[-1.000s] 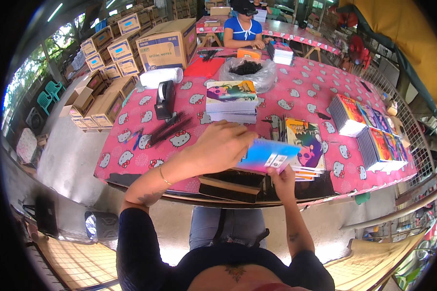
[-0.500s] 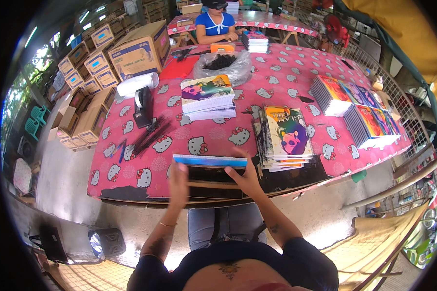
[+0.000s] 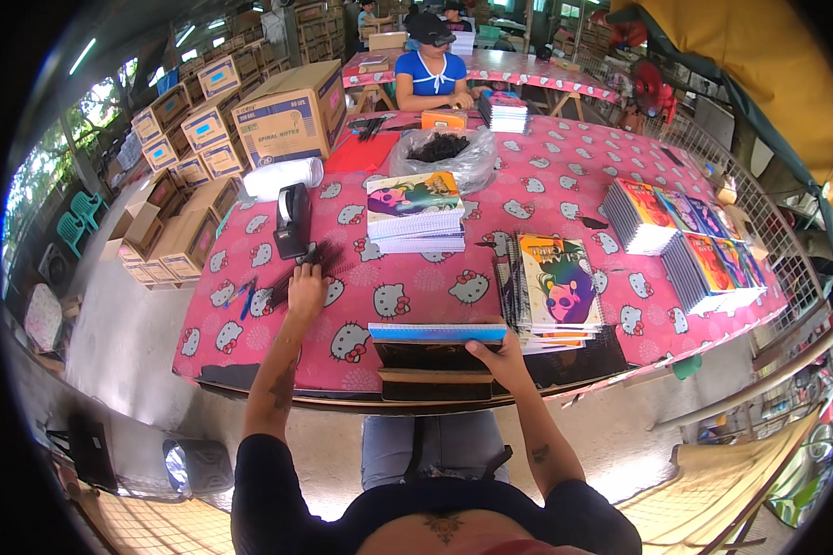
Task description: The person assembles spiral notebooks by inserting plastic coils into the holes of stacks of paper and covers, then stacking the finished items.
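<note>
Left of centre, my left grip (image 3: 307, 289) is touching the black coils (image 3: 333, 258), which slant lower left to upper right — can't tell if it's pinching any. Lower centre, my right grip (image 3: 502, 357) pinches the blue notebook (image 3: 426, 332) by its right end, long edge sideways.

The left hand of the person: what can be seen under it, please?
Thin black coils show on both sides of the left hand, lying on the pink tablecloth. The stretch below the hand is covered, so I cannot tell whether any coil is gripped.
</note>
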Demonstrator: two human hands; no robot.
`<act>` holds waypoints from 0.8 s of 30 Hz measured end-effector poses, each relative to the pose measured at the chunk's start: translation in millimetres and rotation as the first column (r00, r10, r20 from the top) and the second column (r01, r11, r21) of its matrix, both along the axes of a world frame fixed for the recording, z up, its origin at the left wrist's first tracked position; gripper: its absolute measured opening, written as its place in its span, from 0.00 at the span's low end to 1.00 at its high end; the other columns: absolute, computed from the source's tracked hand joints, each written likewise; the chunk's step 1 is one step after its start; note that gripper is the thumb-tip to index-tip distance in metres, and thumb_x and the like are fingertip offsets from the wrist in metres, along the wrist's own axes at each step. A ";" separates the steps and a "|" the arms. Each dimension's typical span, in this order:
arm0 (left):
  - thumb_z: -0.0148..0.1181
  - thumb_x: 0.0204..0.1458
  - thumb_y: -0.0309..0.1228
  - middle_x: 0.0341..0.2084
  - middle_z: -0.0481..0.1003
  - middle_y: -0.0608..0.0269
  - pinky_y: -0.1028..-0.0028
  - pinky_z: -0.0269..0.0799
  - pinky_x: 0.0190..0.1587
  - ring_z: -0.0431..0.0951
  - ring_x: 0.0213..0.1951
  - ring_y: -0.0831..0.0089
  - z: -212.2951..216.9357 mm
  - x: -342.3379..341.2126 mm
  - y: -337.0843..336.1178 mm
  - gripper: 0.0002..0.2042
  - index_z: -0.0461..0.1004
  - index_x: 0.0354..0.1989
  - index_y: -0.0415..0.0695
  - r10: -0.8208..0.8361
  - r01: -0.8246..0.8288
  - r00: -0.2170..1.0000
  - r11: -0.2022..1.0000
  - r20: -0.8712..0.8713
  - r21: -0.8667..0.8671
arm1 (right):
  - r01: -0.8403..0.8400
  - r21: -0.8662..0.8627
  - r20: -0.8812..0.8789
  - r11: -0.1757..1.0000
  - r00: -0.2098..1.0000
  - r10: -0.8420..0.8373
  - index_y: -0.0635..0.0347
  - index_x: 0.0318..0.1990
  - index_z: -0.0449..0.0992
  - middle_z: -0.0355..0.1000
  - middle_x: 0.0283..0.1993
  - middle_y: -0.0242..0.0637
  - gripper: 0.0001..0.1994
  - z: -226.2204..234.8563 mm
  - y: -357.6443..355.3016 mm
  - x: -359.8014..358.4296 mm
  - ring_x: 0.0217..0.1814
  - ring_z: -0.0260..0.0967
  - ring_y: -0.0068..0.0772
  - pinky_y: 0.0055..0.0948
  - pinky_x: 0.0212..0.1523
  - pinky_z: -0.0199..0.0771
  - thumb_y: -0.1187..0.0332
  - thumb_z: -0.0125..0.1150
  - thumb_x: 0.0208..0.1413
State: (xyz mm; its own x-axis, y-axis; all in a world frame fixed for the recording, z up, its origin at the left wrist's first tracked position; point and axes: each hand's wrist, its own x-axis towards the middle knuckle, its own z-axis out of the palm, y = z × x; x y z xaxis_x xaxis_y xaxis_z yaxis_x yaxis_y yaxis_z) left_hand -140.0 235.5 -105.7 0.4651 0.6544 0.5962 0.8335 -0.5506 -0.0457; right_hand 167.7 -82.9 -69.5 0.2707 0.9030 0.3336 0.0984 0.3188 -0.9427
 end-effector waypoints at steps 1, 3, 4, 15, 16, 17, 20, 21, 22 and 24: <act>0.58 0.59 0.32 0.38 0.74 0.56 0.59 0.74 0.44 0.76 0.43 0.56 -6.9 -11.9 9.5 0.08 0.74 0.42 0.41 0.004 -0.004 0.999 1.000 -0.054 -0.008 | -0.016 0.005 0.006 1.000 1.000 0.016 0.63 0.53 0.73 0.75 0.52 0.35 0.19 0.8 2.6 -1.8 0.55 0.70 0.25 0.27 0.59 0.68 0.68 0.71 0.57; 0.58 0.60 0.34 0.38 0.73 0.55 0.59 0.75 0.43 0.76 0.42 0.56 -7.3 -16.5 15.2 0.09 0.73 0.43 0.42 0.023 -0.021 0.997 0.999 -0.067 0.030 | -0.021 0.005 0.016 1.000 1.000 0.021 0.64 0.53 0.73 0.75 0.52 0.35 0.19 0.7 4.2 -1.9 0.55 0.70 0.25 0.27 0.59 0.68 0.68 0.71 0.57; 0.57 0.61 0.34 0.39 0.73 0.54 0.59 0.75 0.43 0.76 0.42 0.56 -2.9 -14.2 13.5 0.09 0.73 0.43 0.42 0.042 -0.040 0.999 0.996 -0.028 0.078 | -0.017 0.002 0.018 1.000 1.000 0.017 0.64 0.53 0.73 0.75 0.52 0.35 0.19 -0.9 2.9 -1.9 0.55 0.70 0.25 0.28 0.59 0.68 0.68 0.71 0.57; 0.54 0.66 0.35 0.55 0.73 0.48 0.63 0.78 0.44 0.79 0.51 0.55 61.7 22.9 -92.0 0.18 0.70 0.60 0.40 0.038 0.302 0.839 0.799 0.544 -0.521 | 0.092 0.006 0.041 0.996 0.995 -0.092 0.64 0.57 0.72 0.75 0.51 0.37 0.22 4.5 1.5 -7.2 0.55 0.71 0.27 0.29 0.58 0.69 0.70 0.70 0.57; 0.51 0.67 0.34 0.59 0.71 0.46 0.65 0.74 0.51 0.76 0.55 0.55 62.3 27.0 -116.8 0.19 0.67 0.63 0.37 0.060 0.490 0.635 0.740 0.770 -0.461 | 0.124 0.003 0.041 0.992 0.991 -0.124 0.64 0.57 0.71 0.75 0.52 0.37 0.23 8.1 0.3 -10.4 0.55 0.71 0.27 0.29 0.59 0.69 0.70 0.70 0.57; 0.48 0.68 0.33 0.63 0.69 0.45 0.67 0.70 0.59 0.74 0.60 0.55 59.9 32.6 -144.2 0.21 0.65 0.65 0.35 0.104 0.651 0.372 0.679 0.923 -0.339 | 0.159 0.002 0.043 0.987 0.986 -0.159 0.64 0.58 0.70 0.75 0.52 0.38 0.24 10.6 0.2 -12.8 0.56 0.71 0.28 0.30 0.59 0.69 0.69 0.71 0.57; 0.42 0.69 0.30 0.64 0.68 0.46 0.66 0.61 0.67 0.70 0.64 0.60 52.3 36.5 -201.7 0.23 0.59 0.69 0.32 0.058 0.735 0.189 0.654 0.980 -0.181 | 0.171 0.070 0.066 0.983 0.982 -0.176 0.64 0.61 0.68 0.73 0.53 0.40 0.27 11.8 1.2 -19.0 0.57 0.70 0.30 0.30 0.61 0.67 0.68 0.71 0.56; 0.41 0.68 0.28 0.64 0.68 0.46 0.67 0.62 0.66 0.70 0.64 0.60 53.2 34.2 -205.8 0.23 0.59 0.70 0.33 0.025 0.723 0.205 0.670 0.978 -0.168 | 0.163 0.066 0.088 0.984 0.982 -0.168 0.64 0.62 0.67 0.72 0.53 0.41 0.28 9.8 2.8 -17.1 0.58 0.69 0.31 0.32 0.62 0.66 0.69 0.71 0.56; 0.41 0.68 0.27 0.64 0.67 0.46 0.68 0.62 0.66 0.70 0.64 0.61 54.1 31.6 -210.6 0.23 0.58 0.70 0.33 -0.006 0.710 0.225 0.686 0.974 -0.160 | 0.154 0.059 0.105 0.986 0.982 -0.160 0.64 0.63 0.66 0.72 0.54 0.42 0.29 8.8 4.3 -14.9 0.59 0.68 0.33 0.33 0.63 0.64 0.69 0.71 0.55; 0.40 0.67 0.23 0.65 0.67 0.46 0.69 0.63 0.65 0.70 0.64 0.62 56.9 28.2 -218.2 0.24 0.57 0.72 0.35 -0.068 0.688 0.264 0.712 0.962 -0.139 | 0.228 0.115 0.193 0.967 0.949 -0.247 0.63 0.64 0.66 0.70 0.56 0.44 0.31 8.7 2.9 -13.3 0.60 0.67 0.36 0.36 0.64 0.63 0.69 0.72 0.54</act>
State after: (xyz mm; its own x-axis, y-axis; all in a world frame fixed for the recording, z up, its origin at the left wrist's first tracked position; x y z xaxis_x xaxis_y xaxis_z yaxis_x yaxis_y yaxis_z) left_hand -111.7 17.3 -48.8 0.1707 0.8512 0.4963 -0.1281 -0.4802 0.8677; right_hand 154.4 -80.0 -60.7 0.3914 0.7842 0.4815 0.3691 0.3456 -0.8628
